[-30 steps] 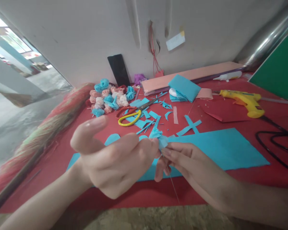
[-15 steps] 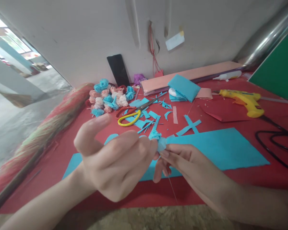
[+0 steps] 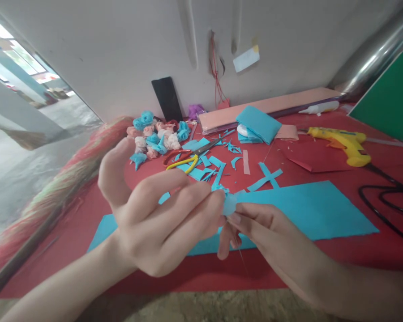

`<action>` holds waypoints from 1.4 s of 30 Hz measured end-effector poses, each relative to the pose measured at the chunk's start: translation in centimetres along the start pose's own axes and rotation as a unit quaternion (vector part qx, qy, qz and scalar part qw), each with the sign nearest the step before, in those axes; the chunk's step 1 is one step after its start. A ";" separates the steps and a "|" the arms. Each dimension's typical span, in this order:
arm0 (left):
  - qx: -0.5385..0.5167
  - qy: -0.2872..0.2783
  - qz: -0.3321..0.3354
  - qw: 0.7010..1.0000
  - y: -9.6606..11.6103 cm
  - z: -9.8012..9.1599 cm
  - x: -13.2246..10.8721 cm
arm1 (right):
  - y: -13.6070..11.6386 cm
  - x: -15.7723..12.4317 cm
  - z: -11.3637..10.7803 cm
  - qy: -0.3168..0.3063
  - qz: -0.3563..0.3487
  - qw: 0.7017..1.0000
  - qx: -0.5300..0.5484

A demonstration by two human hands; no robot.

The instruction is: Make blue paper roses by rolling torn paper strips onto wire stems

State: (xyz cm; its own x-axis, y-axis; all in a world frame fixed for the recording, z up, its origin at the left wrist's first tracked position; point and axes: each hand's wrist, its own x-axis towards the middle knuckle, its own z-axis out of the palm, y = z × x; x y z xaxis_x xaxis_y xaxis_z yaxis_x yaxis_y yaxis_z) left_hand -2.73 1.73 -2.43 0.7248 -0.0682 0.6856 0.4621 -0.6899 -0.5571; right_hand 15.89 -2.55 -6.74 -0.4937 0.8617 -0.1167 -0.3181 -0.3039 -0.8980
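Note:
Both hands meet over the near edge of a red table. My left hand is curled, fingertips pressed to a small blue paper piece, thumb raised. My right hand pinches the same blue piece from the right; a thin wire hangs below its fingers. A large blue paper sheet lies flat just behind the hands.
Blue paper scraps and yellow-handled scissors lie mid-table. A pile of blue and pink paper flowers sits at the back left. A yellow glue gun with black cord is at the right. Folded blue paper and a pink roll are behind.
My left hand has rotated and lifted slightly, its thumb rising higher. The blue piece stays pinched between both hands, turned a little.

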 end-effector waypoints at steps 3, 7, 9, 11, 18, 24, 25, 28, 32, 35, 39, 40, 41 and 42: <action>-0.006 0.016 -0.016 1.000 0.0 0.2 0.4 | 0.0 0.1 0.0 -0.008 -0.005 0.999 0.034; -0.032 0.006 -0.055 0.998 0.2 0.6 0.8 | -0.1 0.0 0.0 -0.032 -0.008 0.997 0.076; -0.074 -0.005 -0.083 0.994 0.2 0.7 1.0 | -0.1 0.0 0.0 -0.040 -0.006 0.995 0.086; -0.108 -0.008 -0.115 0.987 0.3 0.8 1.2 | -0.1 -0.1 0.0 -0.041 -0.006 0.995 0.096; -0.102 -0.017 -0.109 0.989 0.2 0.7 1.1 | 0.1 0.1 0.1 -0.070 -0.014 0.993 0.089; -0.066 0.011 -0.033 0.997 0.1 0.8 0.6 | -0.1 -0.2 0.2 -0.075 -0.020 0.994 0.074; -0.065 0.012 -0.035 0.997 0.1 0.8 0.6 | -0.1 -0.2 0.2 -0.077 -0.021 0.995 0.062; -0.063 0.030 -0.062 0.996 0.3 0.7 0.8 | -0.3 -0.4 0.4 -0.066 -0.027 0.997 0.018; -0.105 0.008 -0.090 0.990 0.6 0.5 1.1 | -0.4 -0.5 0.6 -0.049 -0.037 0.998 -0.003; -0.156 0.017 -0.138 0.978 0.8 0.6 1.1 | -0.5 -0.7 0.7 -0.053 -0.054 0.997 0.003; -0.234 0.012 -0.193 0.953 1.1 0.9 0.9 | -0.7 -1.0 0.6 -0.044 -0.114 0.991 -0.063; -0.250 0.003 -0.199 0.948 1.1 0.9 0.8 | -0.7 -1.1 0.5 -0.037 -0.126 0.988 -0.084; -0.266 -0.006 -0.205 0.942 1.2 0.9 0.8 | -0.8 -1.1 0.5 -0.030 -0.136 0.985 -0.105; -0.286 -0.013 -0.211 0.935 1.3 0.9 0.8 | -0.8 -1.2 0.5 -0.023 -0.143 0.981 -0.126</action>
State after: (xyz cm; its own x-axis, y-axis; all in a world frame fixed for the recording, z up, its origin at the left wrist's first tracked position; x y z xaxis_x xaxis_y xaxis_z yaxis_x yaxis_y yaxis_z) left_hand -1.11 1.42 -3.06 0.5561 0.3090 0.7715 0.3654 -0.9247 0.1069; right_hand 16.36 -3.52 -5.69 -0.4516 0.8758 0.1705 -0.2428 0.0632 -0.9680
